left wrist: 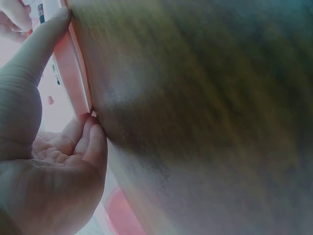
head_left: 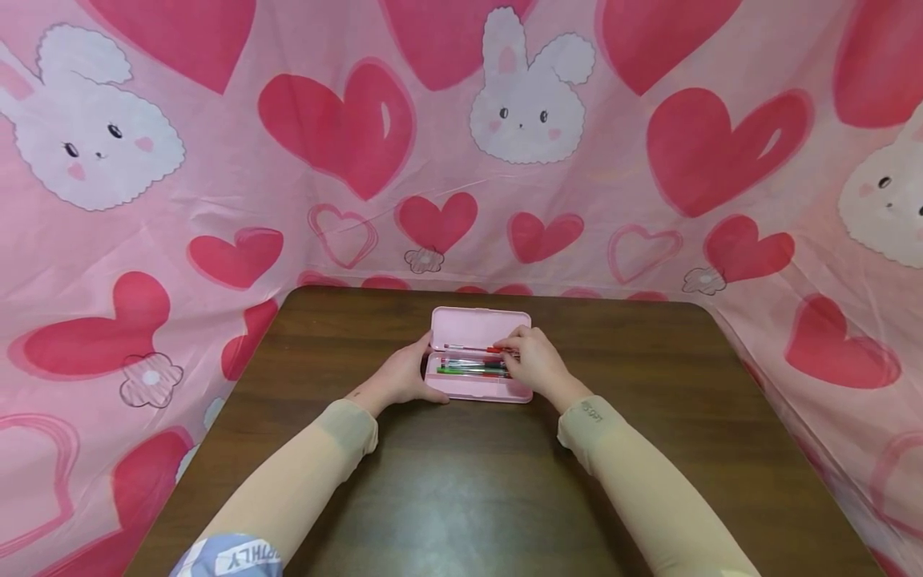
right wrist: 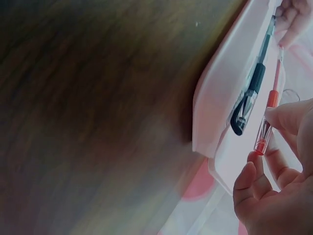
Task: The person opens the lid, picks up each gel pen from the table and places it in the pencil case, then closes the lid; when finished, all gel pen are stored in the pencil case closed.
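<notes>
A pink pencil case (head_left: 479,327) lies open on the table, its lid tipped back on the far side. My left hand (head_left: 404,374) grips its left end, with the thumb at the front side and the fingers toward the back, as the left wrist view shows. Over the case's right part, my right hand (head_left: 541,365) pinches a red pen (right wrist: 273,98) near its capped end, between thumb and fingers. That pen lies crosswise, close to the hinge line. Below it in the tray are several pens, among them a green pen (head_left: 454,371) and a black-capped pen (right wrist: 255,81).
The dark wooden table (head_left: 461,481) carries the case near its far edge. Behind and at both sides hangs a pink cloth (head_left: 447,176) printed with hearts and rabbits.
</notes>
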`<state>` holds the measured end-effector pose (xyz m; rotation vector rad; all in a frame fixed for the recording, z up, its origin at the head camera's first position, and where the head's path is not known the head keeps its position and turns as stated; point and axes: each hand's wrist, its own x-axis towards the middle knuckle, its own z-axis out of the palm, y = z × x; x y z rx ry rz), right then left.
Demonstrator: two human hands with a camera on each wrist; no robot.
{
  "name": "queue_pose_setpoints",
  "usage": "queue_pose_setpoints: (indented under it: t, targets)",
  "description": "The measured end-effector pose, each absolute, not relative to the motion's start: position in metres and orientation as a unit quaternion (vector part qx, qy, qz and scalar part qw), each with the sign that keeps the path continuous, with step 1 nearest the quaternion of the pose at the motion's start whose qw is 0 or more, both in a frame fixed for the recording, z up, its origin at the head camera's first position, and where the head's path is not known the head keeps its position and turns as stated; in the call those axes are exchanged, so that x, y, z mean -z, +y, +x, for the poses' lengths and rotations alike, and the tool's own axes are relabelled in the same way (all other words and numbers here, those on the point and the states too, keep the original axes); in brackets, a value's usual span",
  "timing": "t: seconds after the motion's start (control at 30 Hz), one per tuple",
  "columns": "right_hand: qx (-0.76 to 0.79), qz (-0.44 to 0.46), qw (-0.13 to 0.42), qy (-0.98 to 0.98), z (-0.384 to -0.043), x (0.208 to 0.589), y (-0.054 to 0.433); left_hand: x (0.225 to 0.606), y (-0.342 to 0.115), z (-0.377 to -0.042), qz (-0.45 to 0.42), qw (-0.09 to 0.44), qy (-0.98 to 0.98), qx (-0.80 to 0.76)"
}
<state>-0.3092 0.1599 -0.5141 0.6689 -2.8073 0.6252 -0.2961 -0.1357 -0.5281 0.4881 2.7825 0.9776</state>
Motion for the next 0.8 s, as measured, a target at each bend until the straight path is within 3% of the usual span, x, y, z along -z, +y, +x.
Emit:
queue_pose_setpoints:
  t: [0.6, 0.8]
  targets:
    - [-0.195, 0.227, 0.013, -0.954, -0.3142, 0.5132, 0.1512, 0.5321, -0.1374, -0.2984, 0.163, 0.074, 0.930, -0.322]
    - [-0.194, 0.229, 0.028, -0.954, -0.3150, 0.5079, 0.1513, 0.5300, -0.1363, -0.2975, 0.166, 0.078, 0.929, -0.323]
